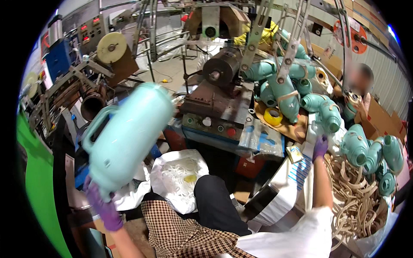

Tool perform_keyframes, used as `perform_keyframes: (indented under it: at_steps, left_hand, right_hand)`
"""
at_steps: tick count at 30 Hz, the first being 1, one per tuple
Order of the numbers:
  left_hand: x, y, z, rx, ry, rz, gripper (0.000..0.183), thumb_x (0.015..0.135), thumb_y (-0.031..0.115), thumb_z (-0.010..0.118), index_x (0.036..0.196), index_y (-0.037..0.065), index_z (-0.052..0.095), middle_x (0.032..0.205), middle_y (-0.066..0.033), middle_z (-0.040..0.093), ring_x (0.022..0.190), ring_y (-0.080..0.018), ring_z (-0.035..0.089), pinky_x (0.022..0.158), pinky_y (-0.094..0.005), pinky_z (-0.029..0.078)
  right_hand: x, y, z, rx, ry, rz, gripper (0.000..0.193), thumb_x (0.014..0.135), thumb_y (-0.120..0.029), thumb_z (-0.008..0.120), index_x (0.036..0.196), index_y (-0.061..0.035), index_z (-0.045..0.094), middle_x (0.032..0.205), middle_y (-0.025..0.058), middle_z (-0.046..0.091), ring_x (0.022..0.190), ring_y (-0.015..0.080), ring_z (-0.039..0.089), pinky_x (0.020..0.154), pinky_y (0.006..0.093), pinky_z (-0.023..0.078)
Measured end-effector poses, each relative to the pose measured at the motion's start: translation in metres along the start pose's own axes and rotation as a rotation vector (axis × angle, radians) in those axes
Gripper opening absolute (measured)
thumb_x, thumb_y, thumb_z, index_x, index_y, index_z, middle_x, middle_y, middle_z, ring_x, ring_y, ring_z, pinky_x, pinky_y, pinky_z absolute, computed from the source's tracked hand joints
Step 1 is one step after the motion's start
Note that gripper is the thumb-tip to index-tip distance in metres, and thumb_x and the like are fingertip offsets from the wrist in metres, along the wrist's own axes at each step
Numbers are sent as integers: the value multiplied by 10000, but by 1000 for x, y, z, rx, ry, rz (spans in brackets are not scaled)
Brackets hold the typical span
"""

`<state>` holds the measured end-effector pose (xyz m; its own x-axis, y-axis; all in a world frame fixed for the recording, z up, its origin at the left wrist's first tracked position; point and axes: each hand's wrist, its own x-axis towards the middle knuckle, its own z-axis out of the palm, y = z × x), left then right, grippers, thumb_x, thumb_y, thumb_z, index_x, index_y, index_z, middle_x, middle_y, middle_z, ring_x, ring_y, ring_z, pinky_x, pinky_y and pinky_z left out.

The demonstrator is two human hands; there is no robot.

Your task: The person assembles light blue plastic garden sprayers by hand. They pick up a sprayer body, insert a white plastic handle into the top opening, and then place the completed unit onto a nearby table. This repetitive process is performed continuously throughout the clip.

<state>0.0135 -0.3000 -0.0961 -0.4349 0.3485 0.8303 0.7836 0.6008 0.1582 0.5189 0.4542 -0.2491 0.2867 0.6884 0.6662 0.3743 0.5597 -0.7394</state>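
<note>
A pale teal plastic jug shell (133, 133) with a loop handle is in my left hand (103, 204), gloved in purple. The hand grips its narrow lower end, and the shell tilts up toward the upper right, slightly blurred. My right hand (320, 147), also in a purple glove, reaches forward at the right with its fingers drawn together. Just beyond its fingertips is a translucent whitish piece (315, 130), too unclear to name. Several similar shells lie near that hand, among them one on its side (322, 109) and another (357, 144).
A machine with a metal roller (221, 66) stands ahead. Yellow tape (272, 116) lies on the cardboard beside it. A white bag of clear rings (178, 176) stands by my knees. Beige strips (355, 200) fill a bag at right. A co-worker (359, 86) handles a shell at far right.
</note>
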Motion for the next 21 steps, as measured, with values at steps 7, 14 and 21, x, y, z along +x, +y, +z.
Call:
perform_keyframes:
  at_steps: [7, 14, 21]
  left_hand:
    - [103, 78, 200, -1431, -62, -726, 442, 915, 322, 719, 1258, 158, 492, 1182, -98, 575, 1063, -236, 621, 765, -427, 616]
    - [175, 212, 282, -920, -133, -385, 565, 808, 367, 813, 1181, 64, 517, 1184, -162, 499, 1136, -290, 505, 914, -422, 524]
    - [251, 247, 363, -896, -33, -181, 535, 774, 365, 809, 1133, 52, 565, 1156, -177, 488, 1116, -349, 469, 913, -440, 414]
  right_hand:
    - [-229, -140, -83, -514, -580, -503, 578, 784, -240, 729, 1283, -14, 546, 1245, 231, 574, 1179, 423, 528, 1028, 491, 401]
    - [-234, -144, -80, -503, -486, -571, 432, 796, -167, 669, 1191, -10, 593, 1160, 207, 595, 1136, 401, 538, 1063, 540, 362]
    - [-227, -148, -76, -483, -539, -485, 392, 774, -140, 666, 1142, -12, 621, 1133, 206, 614, 1105, 406, 559, 1045, 525, 383]
